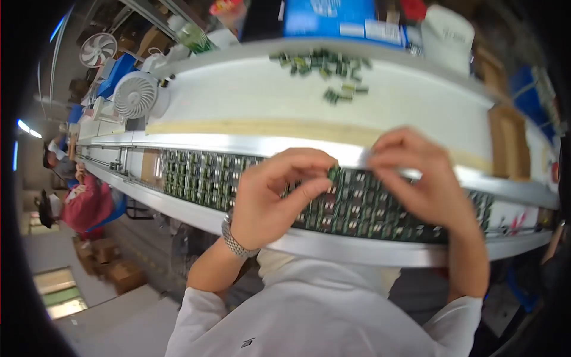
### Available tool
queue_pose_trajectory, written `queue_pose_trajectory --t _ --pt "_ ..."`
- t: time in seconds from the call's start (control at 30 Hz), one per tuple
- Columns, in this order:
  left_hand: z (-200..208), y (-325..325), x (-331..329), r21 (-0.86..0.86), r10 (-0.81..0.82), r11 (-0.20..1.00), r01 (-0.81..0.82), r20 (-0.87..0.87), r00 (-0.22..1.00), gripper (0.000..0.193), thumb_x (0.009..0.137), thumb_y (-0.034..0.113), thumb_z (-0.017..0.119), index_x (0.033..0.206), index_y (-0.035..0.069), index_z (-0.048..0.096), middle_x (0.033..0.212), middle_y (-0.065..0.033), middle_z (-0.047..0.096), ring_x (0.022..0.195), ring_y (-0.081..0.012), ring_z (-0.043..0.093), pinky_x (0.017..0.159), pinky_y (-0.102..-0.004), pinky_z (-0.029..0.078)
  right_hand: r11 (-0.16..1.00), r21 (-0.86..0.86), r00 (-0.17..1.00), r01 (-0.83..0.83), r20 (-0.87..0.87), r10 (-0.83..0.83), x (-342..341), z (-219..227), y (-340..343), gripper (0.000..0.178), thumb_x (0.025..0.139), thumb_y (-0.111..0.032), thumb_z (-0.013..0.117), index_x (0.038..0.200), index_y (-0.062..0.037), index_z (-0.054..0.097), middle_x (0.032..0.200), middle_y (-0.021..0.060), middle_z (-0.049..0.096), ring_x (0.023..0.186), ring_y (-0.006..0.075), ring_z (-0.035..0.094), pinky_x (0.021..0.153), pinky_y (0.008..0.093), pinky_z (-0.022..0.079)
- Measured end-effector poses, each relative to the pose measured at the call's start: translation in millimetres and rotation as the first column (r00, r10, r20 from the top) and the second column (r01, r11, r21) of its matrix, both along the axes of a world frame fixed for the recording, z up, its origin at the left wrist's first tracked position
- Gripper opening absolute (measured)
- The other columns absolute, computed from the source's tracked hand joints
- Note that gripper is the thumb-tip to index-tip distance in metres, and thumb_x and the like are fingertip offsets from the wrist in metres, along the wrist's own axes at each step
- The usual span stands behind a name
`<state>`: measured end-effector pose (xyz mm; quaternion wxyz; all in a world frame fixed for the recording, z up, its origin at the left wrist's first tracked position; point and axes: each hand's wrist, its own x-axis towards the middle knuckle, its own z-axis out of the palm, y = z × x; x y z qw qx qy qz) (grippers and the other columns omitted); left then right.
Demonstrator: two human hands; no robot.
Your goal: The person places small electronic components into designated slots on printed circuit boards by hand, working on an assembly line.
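My left hand [267,196], with a metal-band watch on its wrist, is above a long tray of small circuit boards [202,178]. Its thumb and forefinger pinch a small green circuit board [334,174]. To its right, my right hand [419,178] hovers over the same rows, its fingers drawn together in a pinch. Motion blurs those fingertips, so what they hold, if anything, is unclear. Beyond the hands, a loose pile of small green boards [324,62] lies on the white worktop [238,89], with a smaller cluster [342,94] just in front.
A silver rail [196,213] borders the tray's near side. On the worktop's left is a white fan [137,95]; a blue box [333,21] and white container [449,38] stand behind. A cardboard box [510,143] is at right. Another person [89,199] sits far left.
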<state>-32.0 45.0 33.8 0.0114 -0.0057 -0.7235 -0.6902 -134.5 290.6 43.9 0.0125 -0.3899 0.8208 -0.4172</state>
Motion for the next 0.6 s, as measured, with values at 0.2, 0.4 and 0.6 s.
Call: queue_pose_trajectory --t 0.2,0.4,0.6 --pt "26.8 12.7 6.5 0.202 -0.057 0.975 0.091 -0.168 0.984 0.031 0.091 -0.013 0.073 0.120 -0.002 0.075 0.119 -0.0108 0.074 0.094 -0.0150 0.070 0.081 -0.0227 0.058 0.955 -0.296 0.947 -0.001 0.307 0.097 41.2 36.9 -11.7 0.021 0.084 0.008 0.078 0.103 -0.0011 0.081 0.113 0.0109 0.069 0.093 0.0190 0.064 0.079 0.0271 0.051" --pt "40.5 20.1 11.7 0.066 -0.076 0.993 0.100 -0.301 0.951 0.031 0.088 -0.013 0.073 0.117 -0.002 0.077 0.122 -0.0143 0.075 0.099 -0.0191 0.071 0.083 -0.0261 0.059 0.939 -0.343 0.960 0.037 0.274 0.062 51.6 45.0 -10.2 0.022 0.083 0.009 0.079 0.102 -0.0010 0.081 0.112 0.0123 0.070 0.090 0.0185 0.065 0.076 0.0256 0.051" --pt "51.1 22.4 21.2 -0.205 -0.142 0.976 0.079 -0.317 0.938 0.029 0.084 -0.014 0.074 0.111 -0.005 0.077 0.120 -0.0201 0.075 0.102 -0.0266 0.072 0.086 -0.0322 0.060 0.958 -0.287 0.989 0.008 0.146 0.036 55.8 44.0 -2.2 0.020 0.082 0.007 0.079 0.101 -0.0005 0.080 0.114 0.0135 0.071 0.087 0.0190 0.066 0.071 0.0262 0.053"
